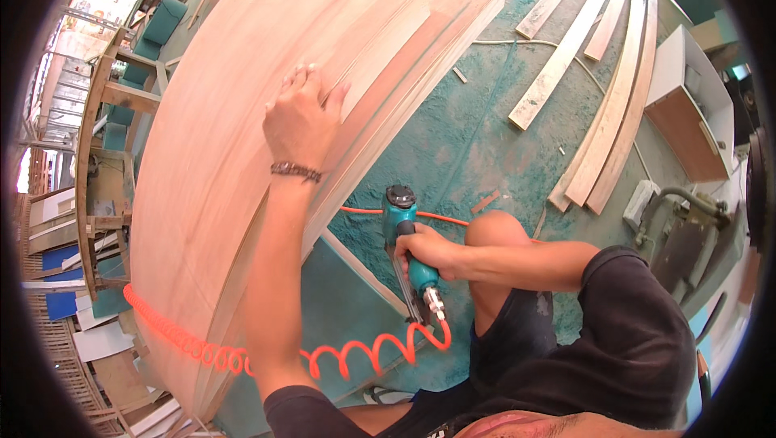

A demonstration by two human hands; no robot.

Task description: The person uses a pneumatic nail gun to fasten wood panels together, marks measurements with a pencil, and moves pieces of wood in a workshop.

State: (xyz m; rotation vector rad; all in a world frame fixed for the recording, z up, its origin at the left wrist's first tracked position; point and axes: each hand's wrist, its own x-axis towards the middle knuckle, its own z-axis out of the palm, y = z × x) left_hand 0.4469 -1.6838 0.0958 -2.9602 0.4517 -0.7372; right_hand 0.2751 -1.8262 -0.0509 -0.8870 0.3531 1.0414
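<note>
left hand (304, 115) on panel (218, 131), fingers bent, thumb apart | right hand (432, 250) fingers wrapped round nailer (396, 213) | hose (194, 347) coiled near left | slats (558, 66) far right

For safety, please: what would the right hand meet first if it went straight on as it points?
Beyond the pneumatic nailer it holds, the right hand would probably meet the wooden panel's edge first; depth is unclear.

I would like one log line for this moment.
left hand: on wooden panel | right hand: gripping teal nail gun | orange coiled hose: connected to gun
</note>
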